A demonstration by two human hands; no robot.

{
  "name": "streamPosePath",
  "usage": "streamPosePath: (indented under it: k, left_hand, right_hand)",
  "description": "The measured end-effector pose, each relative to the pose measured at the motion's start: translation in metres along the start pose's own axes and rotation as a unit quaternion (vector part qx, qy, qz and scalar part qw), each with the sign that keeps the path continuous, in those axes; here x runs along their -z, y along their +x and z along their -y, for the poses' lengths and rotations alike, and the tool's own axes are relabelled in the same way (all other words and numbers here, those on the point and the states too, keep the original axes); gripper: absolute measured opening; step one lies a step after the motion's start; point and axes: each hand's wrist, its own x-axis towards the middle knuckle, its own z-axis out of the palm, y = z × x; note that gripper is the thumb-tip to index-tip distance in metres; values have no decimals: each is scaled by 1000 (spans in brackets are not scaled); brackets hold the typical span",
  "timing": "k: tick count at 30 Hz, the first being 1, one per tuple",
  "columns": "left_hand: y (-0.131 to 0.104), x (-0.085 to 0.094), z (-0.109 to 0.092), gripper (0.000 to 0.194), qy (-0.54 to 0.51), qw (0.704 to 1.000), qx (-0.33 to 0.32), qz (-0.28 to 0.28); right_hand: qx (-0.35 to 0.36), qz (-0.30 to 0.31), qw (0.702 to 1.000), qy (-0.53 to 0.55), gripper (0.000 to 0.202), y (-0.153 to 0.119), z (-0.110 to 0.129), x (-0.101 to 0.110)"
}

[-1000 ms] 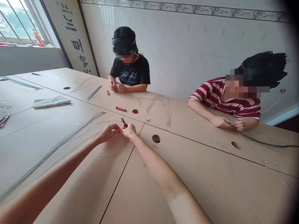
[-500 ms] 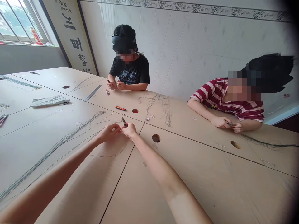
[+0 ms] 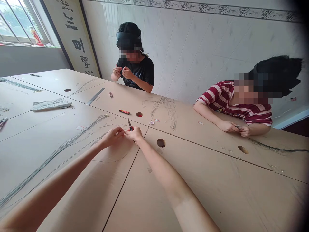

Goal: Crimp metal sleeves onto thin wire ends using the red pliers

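My left hand [image 3: 113,135] is closed in a pinch, apparently on a thin dark cord [image 3: 109,161], which curves over the table below both hands. Right beside it, my right hand [image 3: 135,134] is wrapped round a slim black pen-like tool [image 3: 130,125], whose end sticks up past the fingers. The fingertips of both hands nearly meet, and the small spot between them is too fine to make out. A long bundle of grey-green cords [image 3: 60,149] lies to the left, with small beads or clasps at its far end.
Beyond my hands lie a red-and-black stick-shaped item [image 3: 124,111], a metal ruler [image 3: 96,96], a folded pale cloth [image 3: 51,104] and more cords [image 3: 172,111]. Round holes [image 3: 161,143] pierce the table [image 3: 193,180]. Two people sit across, working with their hands.
My hands stay almost in place; the black tool in my right hand has shifted slightly. The person in black has raised both hands off the table.
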Motion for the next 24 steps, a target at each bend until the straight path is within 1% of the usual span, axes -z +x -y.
streamPosePath:
  k: [6,16,21,24]
  left_hand:
    - [2,-2,0,29,7,1000,-1,-7]
    - [3,-1,5,30,20,999,2,-32]
    - [1,0,0,33,17,999,-2,-31]
    - [1,0,-3,29,10,1000,-9,-26]
  right_hand:
    - [-4,5,1000,4,20,1,0,0]
    - [1,6,1000,30,21,5,-6,1]
    - [4,22,999,40,22,8,-7,2]
    - [9,27,999,44,22,9,-9,3]
